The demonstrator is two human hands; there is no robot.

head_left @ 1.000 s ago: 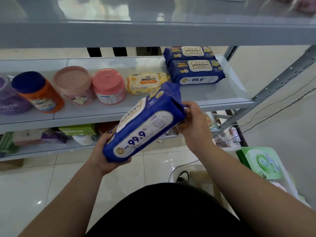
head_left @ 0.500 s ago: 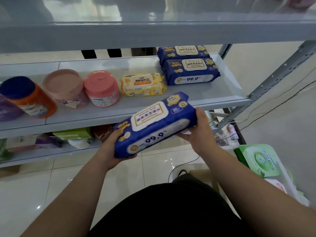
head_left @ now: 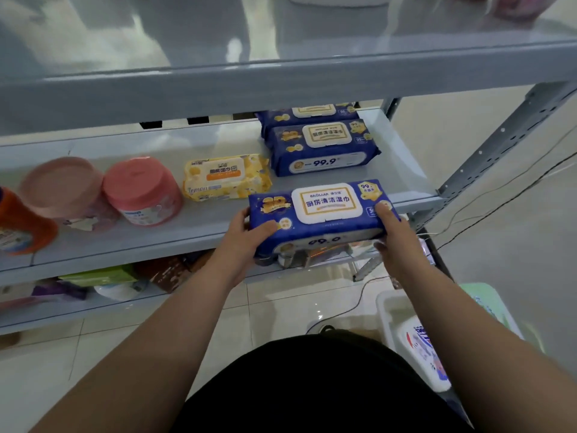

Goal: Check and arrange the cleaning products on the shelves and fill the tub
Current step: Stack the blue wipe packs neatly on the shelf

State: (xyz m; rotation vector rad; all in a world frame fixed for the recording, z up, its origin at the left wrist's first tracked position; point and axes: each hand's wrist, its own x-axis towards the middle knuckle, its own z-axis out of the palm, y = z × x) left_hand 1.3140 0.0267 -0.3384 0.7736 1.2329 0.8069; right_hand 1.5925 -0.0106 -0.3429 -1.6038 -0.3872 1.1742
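Wipes pack [head_left: 324, 214] is no more tilting, is now lying level over the shelf [head_left: 175, 242] front edge | left hand [head_left: 243, 237] and right hand [head_left: 398, 245] are gripping its ends | I am judging it soft, light, slippery: holding both ends is suiting it.

One head-worn wide-angle view looks forward and down from close in front of the middle shelf [head_left: 203, 217], above it, toward its right end

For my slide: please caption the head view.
Left hand and right hand hold a blue wipes pack at the shelf edge.
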